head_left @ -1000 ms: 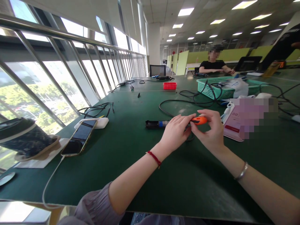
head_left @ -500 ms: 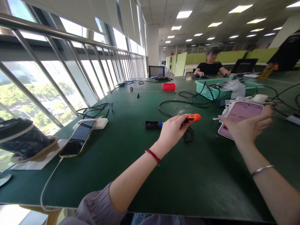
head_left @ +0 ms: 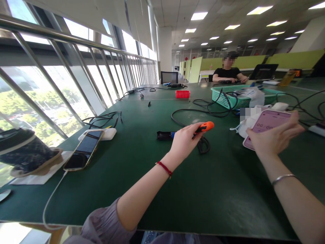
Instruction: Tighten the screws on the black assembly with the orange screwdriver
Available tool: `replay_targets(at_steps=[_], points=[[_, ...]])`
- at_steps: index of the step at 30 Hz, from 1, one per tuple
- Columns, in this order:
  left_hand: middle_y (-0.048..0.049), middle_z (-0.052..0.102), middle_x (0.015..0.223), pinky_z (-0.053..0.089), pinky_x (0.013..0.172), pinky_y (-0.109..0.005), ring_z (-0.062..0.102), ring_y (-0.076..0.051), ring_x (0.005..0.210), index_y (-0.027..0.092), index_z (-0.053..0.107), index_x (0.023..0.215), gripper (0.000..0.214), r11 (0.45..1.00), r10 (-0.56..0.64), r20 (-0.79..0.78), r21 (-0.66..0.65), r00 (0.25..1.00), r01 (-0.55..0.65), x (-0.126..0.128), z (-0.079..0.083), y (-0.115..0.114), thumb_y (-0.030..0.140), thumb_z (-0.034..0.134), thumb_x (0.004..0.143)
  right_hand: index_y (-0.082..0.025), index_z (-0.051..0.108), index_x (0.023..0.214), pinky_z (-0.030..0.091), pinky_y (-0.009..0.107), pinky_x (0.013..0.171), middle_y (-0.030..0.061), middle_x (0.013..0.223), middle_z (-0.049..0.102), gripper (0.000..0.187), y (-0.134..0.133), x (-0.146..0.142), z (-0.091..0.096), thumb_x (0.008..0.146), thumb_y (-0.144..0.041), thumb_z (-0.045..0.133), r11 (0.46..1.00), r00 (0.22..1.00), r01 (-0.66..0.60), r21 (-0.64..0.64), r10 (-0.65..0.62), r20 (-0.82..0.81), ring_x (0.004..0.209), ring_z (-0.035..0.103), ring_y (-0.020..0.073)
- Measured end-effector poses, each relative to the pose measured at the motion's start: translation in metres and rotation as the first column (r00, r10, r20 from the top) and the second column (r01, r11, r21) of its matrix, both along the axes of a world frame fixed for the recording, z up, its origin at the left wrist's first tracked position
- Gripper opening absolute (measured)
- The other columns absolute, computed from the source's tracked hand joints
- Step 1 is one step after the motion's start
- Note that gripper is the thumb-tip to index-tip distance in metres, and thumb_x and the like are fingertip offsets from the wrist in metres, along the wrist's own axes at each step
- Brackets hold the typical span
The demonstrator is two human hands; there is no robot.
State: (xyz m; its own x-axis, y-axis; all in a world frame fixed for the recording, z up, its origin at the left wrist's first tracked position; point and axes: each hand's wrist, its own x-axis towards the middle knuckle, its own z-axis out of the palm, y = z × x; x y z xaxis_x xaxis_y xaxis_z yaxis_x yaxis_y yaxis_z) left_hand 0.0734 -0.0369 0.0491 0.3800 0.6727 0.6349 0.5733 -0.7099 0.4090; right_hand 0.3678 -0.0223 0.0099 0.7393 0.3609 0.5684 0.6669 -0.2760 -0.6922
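My left hand (head_left: 185, 139) is closed around a small tool with an orange handle (head_left: 206, 126) and a black and blue tip (head_left: 165, 135), held just above the green table (head_left: 152, 176). A black cable (head_left: 203, 145) loops under the tool. My right hand (head_left: 274, 137) has left the tool and reaches over a pink phone (head_left: 269, 123) with a lit screen, which lies on the table to the right. Its fingers are spread and rest on or just above the screen.
A gold phone (head_left: 83, 150) on a white cable lies at the left beside a white power bank (head_left: 105, 134). A green basket (head_left: 241, 96), a red box (head_left: 182, 94) and black cables lie farther back. A person in black (head_left: 228, 73) sits at the far end.
My right hand let go of the orange tool and moved right to the pink phone. My left hand kept hold of the tool and stayed put.
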Motion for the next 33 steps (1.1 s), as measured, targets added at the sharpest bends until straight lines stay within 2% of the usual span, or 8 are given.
replay_targets(at_steps=[8, 12, 15, 17, 18, 21, 26, 33], points=[[-0.0033, 0.072, 0.104, 0.053, 0.080, -0.027, 0.068, -0.018, 0.090, 0.023, 0.060, 0.122, 0.032, 0.999, -0.034, -0.010, 0.012, 0.999, 0.034, 0.000, -0.001, -0.001, 0.021, 0.059, 0.090, -0.017, 0.010, 0.150, 0.028, 0.063, 0.105, 0.0302, 0.143, 0.024, 0.144, 0.002, 0.009, -0.008, 0.030, -0.014, 0.091, 1.000, 0.997, -0.017, 0.016, 0.016, 0.070, 0.132, 0.026, 0.0510], [-0.0034, 0.072, 0.107, 0.053, 0.081, -0.027, 0.068, -0.018, 0.093, 0.023, 0.059, 0.122, 0.032, 0.998, -0.052, -0.007, 0.021, 0.999, 0.052, 0.000, -0.001, -0.001, 0.020, 0.058, 0.090, -0.012, 0.017, 0.145, 0.015, 0.068, 0.109, 0.0312, 0.146, 0.020, 0.124, -0.007, -0.014, 0.001, 0.045, -0.035, 0.087, 0.980, 0.942, -0.073, 0.187, 0.006, 0.335, 0.137, 0.019, 0.0499], [-0.0038, 0.071, 0.110, 0.053, 0.083, -0.028, 0.067, -0.019, 0.097, 0.022, 0.059, 0.122, 0.031, 0.998, -0.054, -0.011, 0.022, 0.998, 0.055, 0.000, -0.001, 0.000, 0.020, 0.058, 0.091, -0.017, 0.033, 0.135, 0.045, 0.055, 0.090, 0.0207, 0.127, 0.047, 0.069, -0.026, -0.061, 0.019, 0.077, -0.042, 0.060, 0.792, 0.763, -0.528, 0.306, 0.285, 0.580, 0.116, 0.051, 0.0351], [-0.0040, 0.071, 0.110, 0.053, 0.084, -0.029, 0.067, -0.019, 0.099, 0.022, 0.060, 0.120, 0.030, 0.999, -0.047, -0.019, 0.015, 0.999, 0.047, -0.001, -0.001, 0.000, 0.020, 0.057, 0.091, -0.022, 0.043, 0.128, 0.051, 0.036, 0.061, 0.0094, 0.102, 0.059, 0.051, -0.039, -0.096, 0.032, 0.083, -0.045, 0.050, 0.589, 0.540, -0.801, 0.107, 0.633, 0.556, 0.080, 0.061, 0.0219], [-0.0041, 0.071, 0.110, 0.053, 0.084, -0.029, 0.066, -0.019, 0.099, 0.022, 0.060, 0.120, 0.029, 0.999, -0.043, -0.024, 0.010, 0.999, 0.043, -0.001, -0.001, 0.000, 0.020, 0.057, 0.091, -0.023, 0.046, 0.126, 0.047, 0.030, 0.053, 0.0047, 0.092, 0.060, 0.050, -0.043, -0.111, 0.038, 0.081, -0.043, 0.055, 0.550, 0.482, -0.835, 0.015, 0.718, 0.502, 0.064, 0.058, 0.0162], [-0.0047, 0.071, 0.108, 0.054, 0.083, -0.028, 0.067, -0.019, 0.098, 0.021, 0.062, 0.116, 0.026, 0.999, -0.044, -0.052, -0.006, 0.998, 0.043, 0.001, 0.001, -0.002, 0.020, 0.056, 0.091, -0.024, 0.057, 0.110, 0.040, 0.025, 0.047, -0.0043, 0.063, 0.055, 0.038, -0.046, -0.139, 0.050, 0.077, -0.041, 0.064, 0.568, 0.512, -0.823, -0.018, 0.756, 0.408, 0.047, 0.049, 0.0110], [-0.0066, 0.068, 0.117, 0.048, 0.100, -0.034, 0.062, -0.020, 0.110, 0.020, 0.061, 0.116, 0.028, 0.996, -0.091, -0.159, -0.001, 0.983, 0.092, -0.012, 0.001, 0.007, 0.030, 0.056, 0.091, -0.024, 0.061, 0.076, 0.043, 0.026, 0.053, -0.0002, 0.065, 0.064, 0.016, -0.031, -0.145, 0.053, 0.082, -0.038, 0.059, 0.556, 0.499, -0.831, -0.018, 0.759, 0.418, 0.054, 0.057, 0.0137], [-0.0111, 0.055, 0.137, 0.025, 0.117, -0.044, 0.050, -0.020, 0.128, 0.014, 0.046, 0.135, 0.042, 0.964, 0.170, -0.371, -0.131, 0.913, -0.233, -0.074, -0.034, 0.046, 0.034, 0.036, 0.100, -0.023, 0.057, 0.099, 0.047, 0.028, 0.051, -0.0008, 0.081, 0.058, 0.021, -0.020, -0.130, 0.030, 0.079, -0.029, 0.061, 0.486, 0.525, -0.851, 0.201, 0.805, 0.278, 0.054, 0.054, 0.0116]])
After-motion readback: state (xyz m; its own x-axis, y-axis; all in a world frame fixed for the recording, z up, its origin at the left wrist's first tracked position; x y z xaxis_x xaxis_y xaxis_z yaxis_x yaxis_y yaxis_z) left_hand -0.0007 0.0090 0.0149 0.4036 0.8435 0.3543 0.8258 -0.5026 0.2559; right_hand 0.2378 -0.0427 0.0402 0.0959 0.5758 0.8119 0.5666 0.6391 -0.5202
